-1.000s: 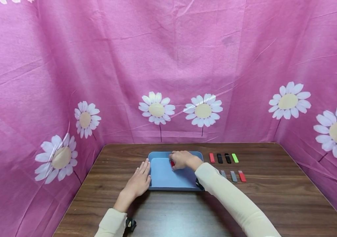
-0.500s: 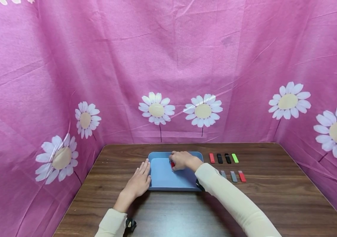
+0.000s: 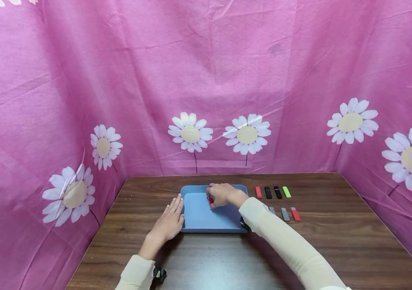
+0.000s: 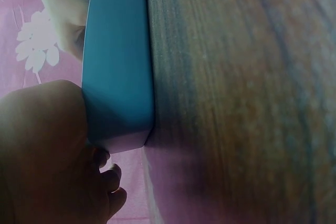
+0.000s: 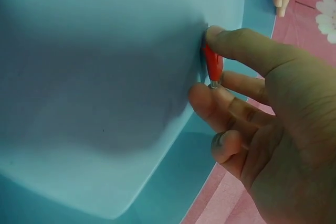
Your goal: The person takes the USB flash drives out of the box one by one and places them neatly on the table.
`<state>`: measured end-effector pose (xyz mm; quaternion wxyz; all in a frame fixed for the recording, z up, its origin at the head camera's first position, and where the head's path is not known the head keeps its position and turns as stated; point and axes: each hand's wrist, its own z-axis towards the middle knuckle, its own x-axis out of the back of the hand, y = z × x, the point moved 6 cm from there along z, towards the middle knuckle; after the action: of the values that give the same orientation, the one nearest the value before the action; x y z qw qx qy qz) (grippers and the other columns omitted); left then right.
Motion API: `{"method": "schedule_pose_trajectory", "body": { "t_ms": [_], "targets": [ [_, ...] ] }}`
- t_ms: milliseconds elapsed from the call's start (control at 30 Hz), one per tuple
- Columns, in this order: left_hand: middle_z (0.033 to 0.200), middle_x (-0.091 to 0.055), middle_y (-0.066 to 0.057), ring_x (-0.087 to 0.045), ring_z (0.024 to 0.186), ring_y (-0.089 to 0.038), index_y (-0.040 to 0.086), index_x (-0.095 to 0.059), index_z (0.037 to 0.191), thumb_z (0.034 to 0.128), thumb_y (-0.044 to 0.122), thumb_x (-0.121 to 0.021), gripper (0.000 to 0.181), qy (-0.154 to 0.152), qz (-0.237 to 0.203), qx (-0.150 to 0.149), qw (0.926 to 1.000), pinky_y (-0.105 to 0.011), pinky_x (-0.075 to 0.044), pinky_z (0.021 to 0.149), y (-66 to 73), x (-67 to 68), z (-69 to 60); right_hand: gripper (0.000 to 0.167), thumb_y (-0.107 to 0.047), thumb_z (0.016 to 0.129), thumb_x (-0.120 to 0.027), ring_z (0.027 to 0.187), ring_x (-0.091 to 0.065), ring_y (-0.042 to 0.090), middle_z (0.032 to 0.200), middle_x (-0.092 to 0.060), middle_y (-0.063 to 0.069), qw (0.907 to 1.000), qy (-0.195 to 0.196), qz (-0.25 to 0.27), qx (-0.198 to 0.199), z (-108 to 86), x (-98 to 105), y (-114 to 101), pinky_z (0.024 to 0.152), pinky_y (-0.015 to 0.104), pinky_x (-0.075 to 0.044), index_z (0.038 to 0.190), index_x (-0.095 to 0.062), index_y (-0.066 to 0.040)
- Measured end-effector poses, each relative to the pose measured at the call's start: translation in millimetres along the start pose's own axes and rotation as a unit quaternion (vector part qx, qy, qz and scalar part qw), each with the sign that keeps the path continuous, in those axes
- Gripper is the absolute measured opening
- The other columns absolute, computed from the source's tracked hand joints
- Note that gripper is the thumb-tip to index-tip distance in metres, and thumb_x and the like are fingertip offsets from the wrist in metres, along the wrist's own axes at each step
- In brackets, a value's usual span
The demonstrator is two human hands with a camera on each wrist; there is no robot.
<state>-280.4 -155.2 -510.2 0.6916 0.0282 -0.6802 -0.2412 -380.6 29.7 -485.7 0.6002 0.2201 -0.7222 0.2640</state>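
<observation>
My right hand (image 3: 222, 195) is inside the blue tray (image 3: 195, 213), pinching a small red USB stick (image 5: 213, 62) between thumb and fingers. In the right wrist view the thumb is on its upper end, while the fingers are at the metal tip, close to the tray floor. Only a bit of the red shows in the head view. My left hand (image 3: 169, 221) lies with straight fingers along the tray's left wall. In the left wrist view that hand (image 4: 47, 145) touches the tray's outer side (image 4: 118, 61).
Right of the tray, a back row on the wooden table (image 3: 336, 249) has a red stick (image 3: 258, 192), two black ones (image 3: 268, 192) and a green one (image 3: 286, 191). Nearer lie grey sticks (image 3: 285, 214) and another red one (image 3: 295, 214), partly behind the right sleeve (image 3: 285, 237). Pink flowered cloth (image 3: 213, 80) surrounds the table.
</observation>
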Motion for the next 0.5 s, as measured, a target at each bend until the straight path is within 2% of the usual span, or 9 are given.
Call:
{"method": "schedule_pose_trajectory", "body": {
  "t_ms": [167, 400, 500],
  "targets": [
    [0.175, -0.022, -0.026, -0.025, 0.161, -0.048, -0.011, -0.030, 0.162, 0.1092, 0.015, -0.045, 0.061, 0.005, -0.013, -0.006, 0.9999, -0.066, -0.024, 0.130, -1.5, 0.0, 0.3, 0.043, -0.039, 0.089, -0.087, 0.088, -0.057, 0.014, 0.109, -0.062, 0.000, 1.0000, 0.005, -0.004, 0.006, -3.3, 4, 1, 0.085, 0.037, -0.055, 0.122, -0.073, -0.015],
    [0.177, -0.020, -0.020, -0.023, 0.164, -0.041, -0.006, -0.030, 0.165, 0.1116, 0.021, -0.043, 0.061, 0.008, 0.010, 0.002, 0.9999, -0.059, -0.025, 0.132, -7.5, -5.9, 1.2, 0.046, -0.038, 0.088, -0.088, 0.091, -0.061, 0.016, 0.113, -0.064, 0.001, 0.9995, 0.025, 0.000, 0.018, -12.7, 12, 4, 0.088, 0.041, -0.059, 0.125, -0.073, -0.014],
    [0.177, -0.020, -0.020, -0.023, 0.163, -0.042, -0.007, -0.030, 0.164, 0.1114, 0.020, -0.044, 0.061, 0.008, 0.003, 0.003, 1.0000, -0.060, -0.025, 0.132, -6.5, -6.0, 1.2, 0.047, -0.038, 0.087, -0.088, 0.090, -0.063, 0.016, 0.114, -0.066, 0.002, 0.9991, 0.036, 0.001, 0.022, -17.9, 16, 6, 0.087, 0.042, -0.060, 0.124, -0.073, -0.012]
  ]
}}
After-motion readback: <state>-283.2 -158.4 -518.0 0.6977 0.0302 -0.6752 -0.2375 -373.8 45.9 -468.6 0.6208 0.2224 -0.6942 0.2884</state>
